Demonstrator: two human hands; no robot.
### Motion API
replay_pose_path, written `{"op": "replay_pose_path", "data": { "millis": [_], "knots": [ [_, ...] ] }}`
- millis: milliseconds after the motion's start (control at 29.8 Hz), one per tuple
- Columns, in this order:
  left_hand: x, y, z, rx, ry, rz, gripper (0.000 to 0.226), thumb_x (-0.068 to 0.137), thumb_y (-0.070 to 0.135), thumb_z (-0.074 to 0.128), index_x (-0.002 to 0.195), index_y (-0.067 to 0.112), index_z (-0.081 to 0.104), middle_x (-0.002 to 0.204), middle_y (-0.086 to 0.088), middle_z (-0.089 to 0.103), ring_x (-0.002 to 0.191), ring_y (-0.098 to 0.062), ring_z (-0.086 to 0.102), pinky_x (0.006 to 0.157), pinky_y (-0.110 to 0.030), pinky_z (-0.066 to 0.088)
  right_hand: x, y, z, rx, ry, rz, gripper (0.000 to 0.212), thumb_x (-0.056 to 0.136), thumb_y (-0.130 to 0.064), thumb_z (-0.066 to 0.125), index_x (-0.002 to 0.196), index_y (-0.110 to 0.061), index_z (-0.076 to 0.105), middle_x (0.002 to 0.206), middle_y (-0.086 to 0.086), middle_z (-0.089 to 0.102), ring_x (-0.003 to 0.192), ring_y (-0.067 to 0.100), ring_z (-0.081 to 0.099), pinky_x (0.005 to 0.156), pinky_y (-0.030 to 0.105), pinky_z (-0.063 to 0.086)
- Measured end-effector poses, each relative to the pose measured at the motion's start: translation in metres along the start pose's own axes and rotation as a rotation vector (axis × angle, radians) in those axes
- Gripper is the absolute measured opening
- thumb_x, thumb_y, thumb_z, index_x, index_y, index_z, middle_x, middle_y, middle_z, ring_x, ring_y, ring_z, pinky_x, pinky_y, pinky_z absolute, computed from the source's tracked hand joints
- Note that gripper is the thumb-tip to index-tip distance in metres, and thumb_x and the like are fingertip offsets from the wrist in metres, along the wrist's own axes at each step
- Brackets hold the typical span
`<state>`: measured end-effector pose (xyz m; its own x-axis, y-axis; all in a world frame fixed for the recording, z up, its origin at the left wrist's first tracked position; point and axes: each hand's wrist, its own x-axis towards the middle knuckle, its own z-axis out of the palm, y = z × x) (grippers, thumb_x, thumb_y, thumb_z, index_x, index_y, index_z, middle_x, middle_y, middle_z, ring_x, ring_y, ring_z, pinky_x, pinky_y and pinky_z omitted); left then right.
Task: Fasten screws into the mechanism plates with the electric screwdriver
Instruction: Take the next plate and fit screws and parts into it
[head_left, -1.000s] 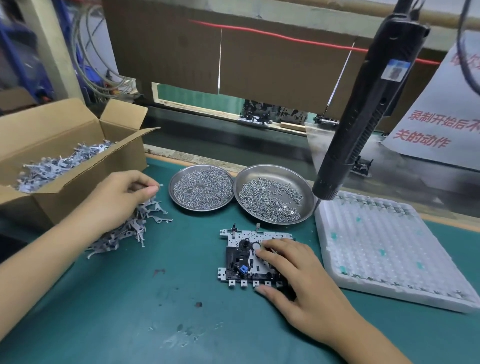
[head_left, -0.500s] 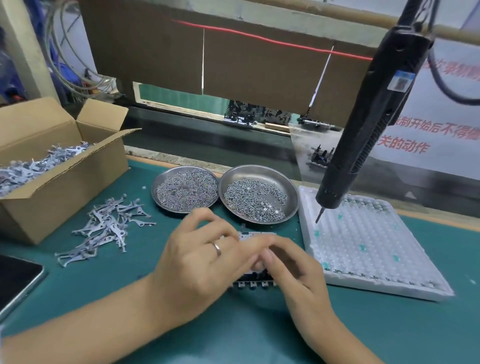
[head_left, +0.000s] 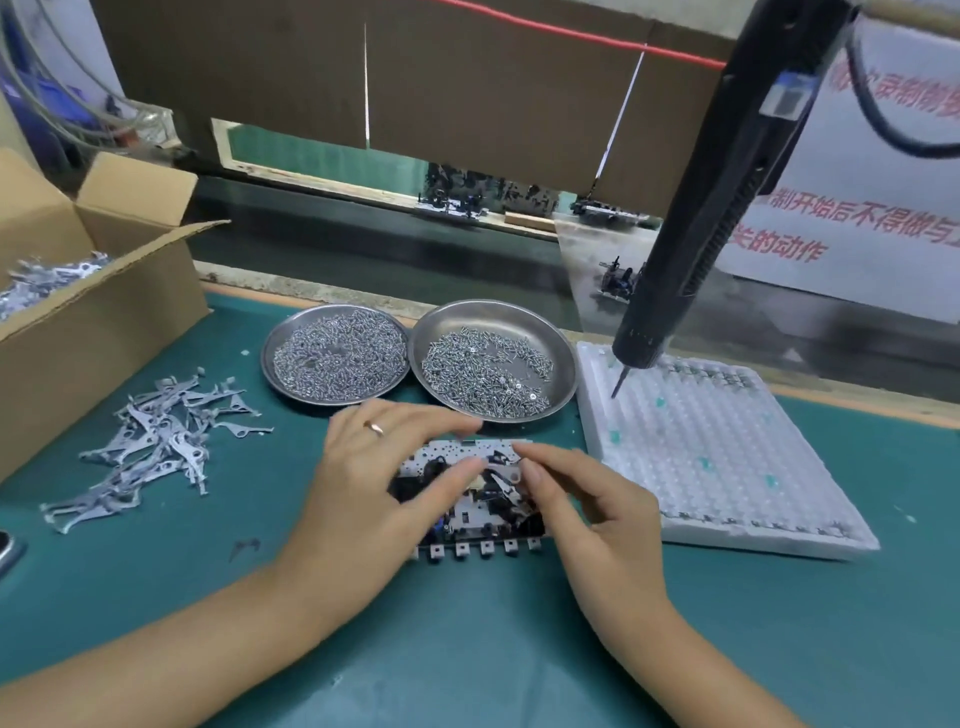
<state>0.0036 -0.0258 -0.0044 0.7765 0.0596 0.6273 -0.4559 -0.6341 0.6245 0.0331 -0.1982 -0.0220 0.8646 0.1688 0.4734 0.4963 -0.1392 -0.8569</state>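
Seating the small metal lever (head_left: 503, 480) pinched between your left hand (head_left: 374, 488) and right hand (head_left: 597, 519) fingers, hold it flat on the mechanism plate (head_left: 467, 512) just before the screw dishes (head_left: 493, 358), screwdriver (head_left: 696, 218) hanging unused beyond.

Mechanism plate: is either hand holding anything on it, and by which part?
Both hands, left hand and right hand, pinch a small metal lever at its ends, over the mechanism plate.

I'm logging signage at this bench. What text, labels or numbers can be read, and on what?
"制开始后不得做与": white sign, middle red line, cut at both ends.
"关的动作": same sign, bottom line; first character partly hidden.
Sign's top line: too blurred.
Label on electric screwdriver: unreadable.
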Motion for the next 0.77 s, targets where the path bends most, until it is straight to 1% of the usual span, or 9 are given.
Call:
{"op": "replay_pose_path", "data": {
  "millis": [34, 101, 168, 268, 336, 436, 503, 604, 772],
  "knots": [
    [0.001, -0.001, -0.002, -0.076, -0.035, -0.113, 0.017, 0.076, 0.048, 0.070, 0.091, 0.039, 0.069, 0.088, 0.029, 0.066, 0.094, -0.001, 0.056, 0.090, -0.019, 0.036, 0.001, 0.002, -0.001, -0.026, -0.010, -0.018, 0.018, 0.084, -0.015, 0.063, 0.096, -0.024, 0.073, 0.083, -0.009, 0.071, 0.080, 0.007, 0.066, 0.075, 0.017, 0.048],
    [0.002, -0.005, -0.002, -0.196, -0.102, -0.216, 0.013, 0.072, 0.046, 0.071, 0.082, 0.038, 0.071, 0.083, 0.026, 0.068, 0.087, 0.002, 0.061, 0.082, -0.010, 0.038, 0.002, 0.004, -0.002, -0.045, -0.040, -0.026, 0.019, 0.084, -0.013, 0.064, 0.097, -0.023, 0.073, 0.084, -0.008, 0.069, 0.083, 0.006, 0.064, 0.077, 0.014, 0.045],
    [0.003, -0.008, -0.001, -0.276, -0.163, -0.272, 0.013, 0.069, 0.041, 0.069, 0.080, 0.037, 0.074, 0.082, 0.021, 0.071, 0.082, 0.002, 0.064, 0.078, -0.009, 0.043, 0.003, 0.006, -0.003, -0.038, -0.061, 0.007, 0.019, 0.083, -0.015, 0.065, 0.097, -0.026, 0.073, 0.086, -0.008, 0.069, 0.087, 0.008, 0.064, 0.079, 0.014, 0.045],
    [0.001, -0.010, 0.001, -0.343, -0.217, -0.329, 0.019, 0.066, 0.045, 0.070, 0.083, 0.039, 0.075, 0.084, 0.015, 0.072, 0.082, -0.001, 0.065, 0.077, -0.013, 0.046, 0.003, 0.009, -0.004, -0.005, -0.059, 0.066, 0.017, 0.084, -0.016, 0.069, 0.094, -0.029, 0.074, 0.087, -0.004, 0.069, 0.088, 0.007, 0.064, 0.079, 0.013, 0.044],
    [0.000, -0.010, 0.002, -0.321, -0.206, -0.327, 0.020, 0.064, 0.047, 0.071, 0.083, 0.041, 0.074, 0.082, 0.015, 0.072, 0.078, 0.000, 0.064, 0.071, -0.009, 0.044, 0.003, 0.010, -0.005, 0.006, -0.058, 0.095, 0.016, 0.082, -0.021, 0.068, 0.094, -0.030, 0.074, 0.087, -0.001, 0.069, 0.087, 0.006, 0.063, 0.079, 0.012, 0.044],
    [0.002, -0.009, -0.001, -0.253, -0.207, -0.306, 0.009, 0.066, 0.034, 0.076, 0.075, 0.037, 0.075, 0.075, 0.021, 0.070, 0.075, 0.002, 0.063, 0.069, -0.004, 0.042, 0.003, 0.013, -0.004, -0.043, -0.111, 0.096, 0.016, 0.081, -0.022, 0.071, 0.094, -0.031, 0.075, 0.088, -0.006, 0.067, 0.091, 0.010, 0.062, 0.082, 0.017, 0.046],
    [0.003, -0.010, -0.005, -0.239, -0.282, -0.323, 0.013, 0.069, 0.022, 0.080, 0.074, 0.033, 0.075, 0.071, 0.018, 0.070, 0.071, 0.003, 0.064, 0.066, -0.004, 0.043, 0.002, 0.015, -0.003, -0.122, -0.135, 0.045, 0.019, 0.081, -0.017, 0.073, 0.094, -0.030, 0.074, 0.088, -0.012, 0.067, 0.093, 0.010, 0.060, 0.083, 0.018, 0.046],
    [0.006, -0.013, -0.009, -0.229, -0.391, -0.383, 0.011, 0.071, 0.020, 0.080, 0.072, 0.030, 0.074, 0.067, 0.012, 0.071, 0.067, 0.002, 0.064, 0.063, -0.006, 0.044, 0.002, 0.015, -0.002, -0.174, -0.165, -0.026, 0.019, 0.079, -0.012, 0.069, 0.094, -0.022, 0.075, 0.087, -0.013, 0.069, 0.089, 0.007, 0.061, 0.081, 0.017, 0.046],
    [0.007, -0.014, -0.009, -0.211, -0.432, -0.447, 0.009, 0.070, 0.025, 0.081, 0.070, 0.031, 0.074, 0.067, 0.011, 0.071, 0.066, -0.005, 0.065, 0.064, -0.015, 0.048, -0.001, 0.016, -0.003, -0.177, -0.196, -0.042, 0.017, 0.082, -0.010, 0.065, 0.095, -0.013, 0.076, 0.086, 0.001, 0.072, 0.085, 0.015, 0.064, 0.079, 0.026, 0.050]
  ]
}}
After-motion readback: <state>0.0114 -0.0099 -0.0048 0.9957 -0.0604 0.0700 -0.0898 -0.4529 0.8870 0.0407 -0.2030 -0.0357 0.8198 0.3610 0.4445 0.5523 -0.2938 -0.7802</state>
